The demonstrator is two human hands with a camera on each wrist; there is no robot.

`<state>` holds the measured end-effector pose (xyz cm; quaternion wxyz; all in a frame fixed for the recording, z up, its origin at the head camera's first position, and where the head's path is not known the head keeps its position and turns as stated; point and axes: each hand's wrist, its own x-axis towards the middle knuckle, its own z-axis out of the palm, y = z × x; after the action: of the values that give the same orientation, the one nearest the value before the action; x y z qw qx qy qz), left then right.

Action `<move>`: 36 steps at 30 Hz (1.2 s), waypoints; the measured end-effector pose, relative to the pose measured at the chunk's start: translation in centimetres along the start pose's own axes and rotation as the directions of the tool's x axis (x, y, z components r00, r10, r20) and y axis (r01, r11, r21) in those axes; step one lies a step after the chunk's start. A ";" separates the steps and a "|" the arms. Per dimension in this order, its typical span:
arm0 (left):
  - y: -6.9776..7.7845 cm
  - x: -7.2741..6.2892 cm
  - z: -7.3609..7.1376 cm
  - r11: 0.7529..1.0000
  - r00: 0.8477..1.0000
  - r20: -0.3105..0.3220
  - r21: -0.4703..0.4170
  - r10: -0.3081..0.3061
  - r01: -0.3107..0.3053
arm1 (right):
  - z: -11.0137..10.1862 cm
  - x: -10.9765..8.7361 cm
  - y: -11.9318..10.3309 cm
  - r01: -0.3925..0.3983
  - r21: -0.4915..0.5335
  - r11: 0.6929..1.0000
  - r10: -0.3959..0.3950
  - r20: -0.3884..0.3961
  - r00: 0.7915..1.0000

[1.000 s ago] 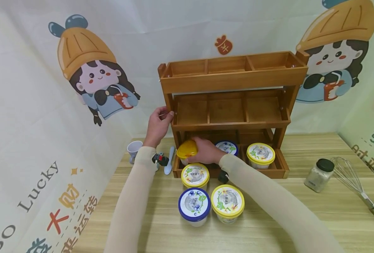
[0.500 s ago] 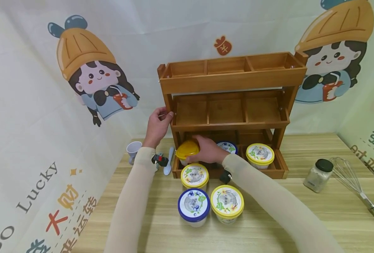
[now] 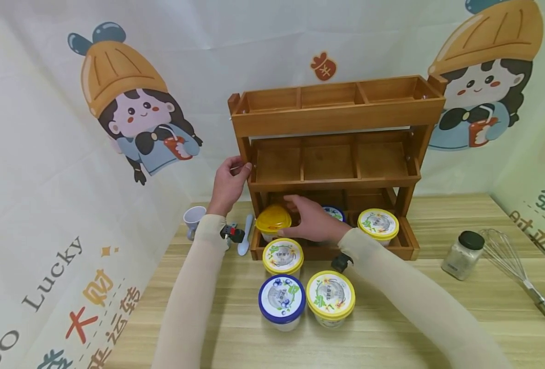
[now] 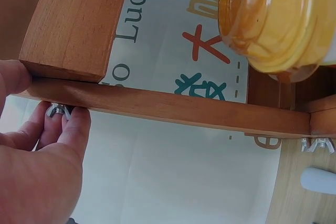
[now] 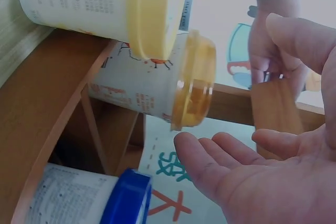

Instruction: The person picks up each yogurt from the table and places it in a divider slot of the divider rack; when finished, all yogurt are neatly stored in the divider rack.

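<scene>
My left hand (image 3: 228, 184) grips the left post of a three-tier wooden rack (image 3: 337, 121). In the left wrist view its fingers (image 4: 76, 129) are at a metal wing nut (image 4: 59, 109) on the post's outer side. In the rack's bottom left compartment stands a paper tub with an amber domed lid (image 3: 273, 219). Just right of it my right hand (image 3: 316, 219) has its fingers spread and holds nothing; a gap to the amber lid (image 5: 197, 95) shows in the right wrist view. Behind this hand a blue-lidded tub (image 3: 335, 211) is partly hidden. A yellow-lidded tub (image 3: 377, 223) fills the right compartment.
In front of the rack stand two yellow-lidded tubs, one near (image 3: 331, 294) and one farther back (image 3: 283, 254), and a blue-lidded tub (image 3: 282, 299). A white cup (image 3: 194, 216) and pale spoon (image 3: 245, 241) lie left. At right are a black-capped jar (image 3: 463, 256) and a whisk (image 3: 507, 259).
My right hand has let go of the amber-lidded tub and drawn back to the right. The tub stays in the left compartment. My left hand keeps its place on the post.
</scene>
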<state>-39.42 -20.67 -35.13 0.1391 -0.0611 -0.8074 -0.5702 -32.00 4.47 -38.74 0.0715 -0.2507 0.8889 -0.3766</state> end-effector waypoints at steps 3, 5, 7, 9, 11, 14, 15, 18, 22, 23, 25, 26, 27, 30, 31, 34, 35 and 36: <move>0.0 0.0 0.0 1.000 1.000 -0.002 -0.001 0.002 -0.002 | -0.4 -0.7 -0.1 0.005 -0.003 1.000 -0.005 0.002 1.000; -0.1 0.1 0.0 1.000 1.000 -0.001 -0.002 0.003 -0.003 | -0.7 -1.3 0.0 0.018 -0.002 1.000 -0.018 0.002 1.000; -0.1 0.1 0.0 1.000 1.000 0.000 -0.003 0.003 -0.003 | -0.9 -1.8 0.2 0.038 -0.004 0.999 -0.038 0.004 0.999; 0.0 0.2 0.0 1.000 1.000 0.002 0.001 0.000 0.000 | -1.1 -2.5 0.4 0.050 0.003 0.999 -0.050 0.006 0.999; 0.0 0.2 0.1 1.000 1.000 0.004 0.003 0.001 -0.001 | -1.4 -3.2 0.7 0.068 0.020 0.997 -0.068 0.009 0.998; 0.0 0.2 0.1 1.000 1.000 0.007 0.004 0.004 -0.004 | -1.5 -4.3 1.2 0.093 0.035 0.995 -0.093 0.008 0.996; 0.0 0.1 0.2 1.000 1.000 0.008 0.004 0.003 -0.003 | -1.5 -4.7 1.4 0.103 0.036 0.994 -0.103 0.008 0.995; 0.1 0.1 0.2 1.000 1.000 0.008 0.002 0.001 -0.001 | -1.5 -5.7 1.9 0.129 0.032 0.991 -0.130 0.010 0.992; 0.1 0.1 0.1 1.000 1.000 0.007 0.000 -0.001 0.001 | -1.3 -7.0 2.6 0.161 0.024 0.987 -0.162 0.012 0.987; 0.2 0.1 0.1 1.000 1.000 0.007 0.000 -0.002 0.002 | -1.2 -7.3 2.8 0.166 0.026 0.986 -0.167 0.013 0.986; 0.2 0.1 0.0 1.000 1.000 0.004 -0.001 -0.006 0.006 | -1.1 -7.9 3.0 0.169 0.040 0.985 -0.170 0.019 0.985; 0.3 0.0 0.0 1.000 1.000 0.002 -0.003 -0.007 0.007 | -1.0 -8.2 3.2 0.168 0.040 0.985 -0.169 0.017 0.985; 0.3 0.0 0.0 1.000 1.000 0.000 -0.003 -0.009 0.009 | -1.0 -8.5 3.3 0.168 0.040 0.985 -0.169 0.016 0.986; 0.2 0.0 0.0 1.000 1.000 0.001 -0.003 -0.013 0.013 | -0.8 -9.5 3.7 0.173 0.018 0.985 -0.173 0.002 0.985; 0.2 0.0 0.0 1.000 1.000 0.003 -0.002 -0.013 0.013 | -0.7 -9.8 3.9 0.176 0.004 0.984 -0.176 -0.008 0.984; 0.1 0.1 0.0 1.000 1.000 0.004 0.000 -0.013 0.013 | -0.4 -10.8 4.5 0.192 -0.014 0.981 -0.192 -0.022 0.981; 0.0 0.1 0.0 1.000 1.000 0.004 0.000 -0.014 0.014 | -0.3 -11.1 4.7 0.199 -0.014 0.980 -0.199 -0.021 0.980; 0.0 0.1 0.1 1.000 1.000 0.003 0.000 -0.016 0.016 | -0.2 -11.4 4.9 0.206 -0.005 0.978 -0.206 -0.015 0.978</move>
<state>-39.51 -20.61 -35.14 0.1336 -0.0556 -0.8078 -0.5714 -24.18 13.17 -42.79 0.0245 -0.3388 0.8593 -0.3824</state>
